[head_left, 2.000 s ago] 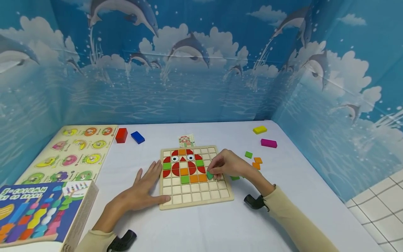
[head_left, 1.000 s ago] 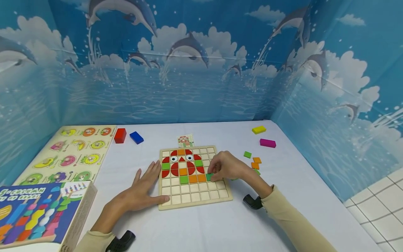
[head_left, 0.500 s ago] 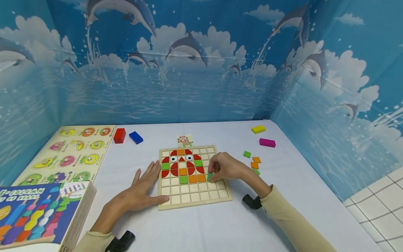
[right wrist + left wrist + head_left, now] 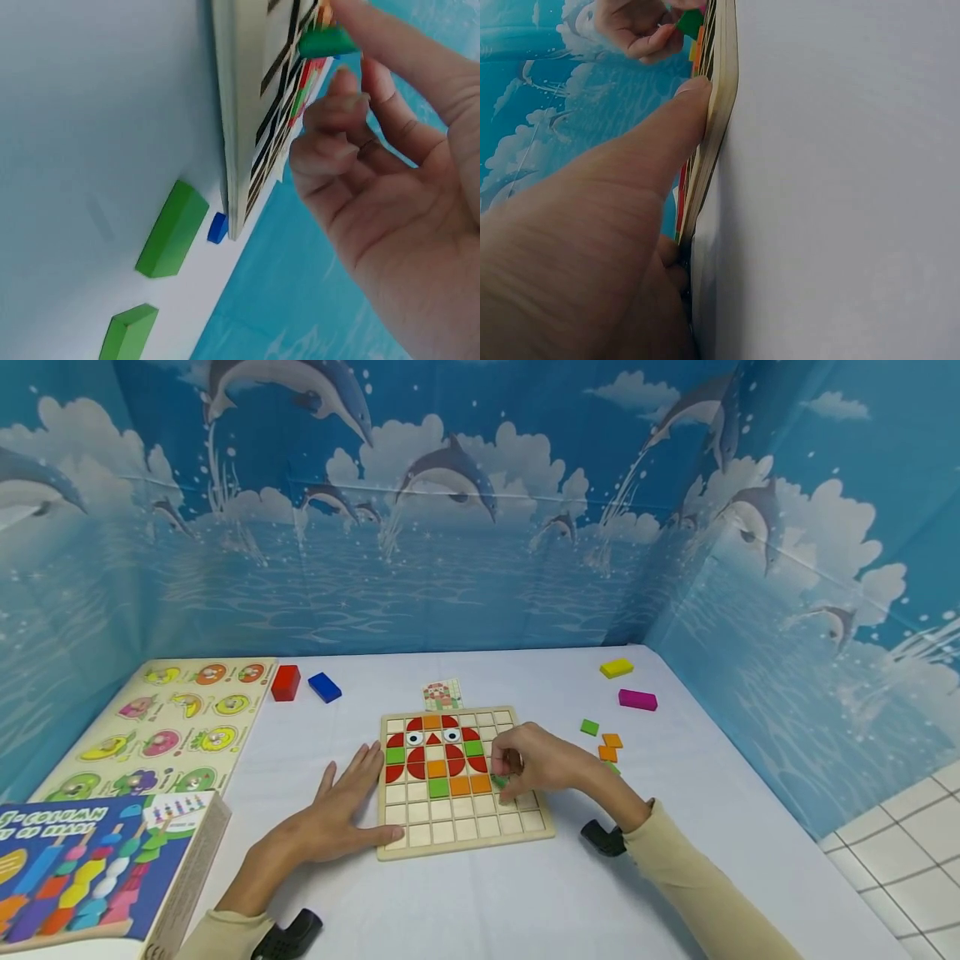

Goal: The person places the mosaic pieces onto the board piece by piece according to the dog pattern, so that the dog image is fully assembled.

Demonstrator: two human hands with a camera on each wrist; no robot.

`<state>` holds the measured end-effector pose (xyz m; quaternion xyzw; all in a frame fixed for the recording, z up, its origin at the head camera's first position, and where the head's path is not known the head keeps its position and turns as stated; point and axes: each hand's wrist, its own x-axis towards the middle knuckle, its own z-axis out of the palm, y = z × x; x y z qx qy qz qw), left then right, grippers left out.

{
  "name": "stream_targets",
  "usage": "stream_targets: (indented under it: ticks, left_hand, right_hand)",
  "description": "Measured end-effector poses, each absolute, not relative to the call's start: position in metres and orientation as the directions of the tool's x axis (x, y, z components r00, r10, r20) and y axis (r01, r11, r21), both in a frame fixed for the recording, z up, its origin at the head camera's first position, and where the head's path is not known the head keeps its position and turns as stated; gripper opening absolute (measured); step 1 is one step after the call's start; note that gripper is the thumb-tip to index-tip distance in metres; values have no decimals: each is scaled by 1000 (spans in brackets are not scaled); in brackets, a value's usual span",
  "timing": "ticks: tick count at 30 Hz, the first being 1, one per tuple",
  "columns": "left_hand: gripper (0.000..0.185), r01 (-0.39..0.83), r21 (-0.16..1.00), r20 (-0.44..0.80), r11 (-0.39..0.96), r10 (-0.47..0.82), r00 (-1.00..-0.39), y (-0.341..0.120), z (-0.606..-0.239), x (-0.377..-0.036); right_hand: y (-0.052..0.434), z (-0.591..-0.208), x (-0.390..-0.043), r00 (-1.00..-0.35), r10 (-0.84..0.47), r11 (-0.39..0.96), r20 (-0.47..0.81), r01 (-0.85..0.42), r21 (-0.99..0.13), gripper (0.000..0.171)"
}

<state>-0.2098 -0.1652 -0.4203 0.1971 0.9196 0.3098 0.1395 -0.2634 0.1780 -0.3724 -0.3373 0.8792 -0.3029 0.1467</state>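
- At the far left we see a printed toy box (image 4: 90, 868) and, behind it, a wooden peg puzzle (image 4: 180, 727) with round animal pieces; a red block (image 4: 286, 682) and a blue block (image 4: 325, 687) lie just beyond them on the white table (image 4: 480, 902).
- Our left hand (image 4: 341, 814) lies flat on the table, fingers straight and spread, touching the left edge of the grid board (image 4: 465, 839); the left wrist view shows the thumb (image 4: 682, 112) pressing against the board's rim. It holds nothing and only steadies the board.
- The grid board sits between the two hands, its upper rows carrying a red, orange and green pattern (image 4: 435, 756); the lower rows show bare cells.
- The green piece (image 4: 500, 782) is at the right end of the filled rows, right under the fingertips of our right hand (image 4: 536, 764), the nearer hand by far. In the right wrist view it (image 4: 326, 41) is tilted, one edge at the board's surface, not lying flat in a cell; its long axis we cannot tell.
- Our right hand pinches the green piece between thumb and forefinger, the other fingers curled above the board, wrist coming in from the right.
- Further right lie spare green and orange tiles (image 4: 607, 745), then a yellow block (image 4: 617, 668) and a magenta block (image 4: 638, 699).
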Motion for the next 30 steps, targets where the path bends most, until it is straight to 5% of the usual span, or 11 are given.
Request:
stream_targets:
  ticks: [14, 30]
  left_hand:
    - [122, 277, 621, -134, 733, 448, -884, -165, -420, -210]
    - [121, 282, 619, -136, 733, 453, -881, -164, -417, -208]
  right_hand:
    - [183, -371, -266, -728, -684, 599, -47, -524, -605, 13]
    - [181, -371, -266, -755, -652, 634, -74, -489, -599, 16]
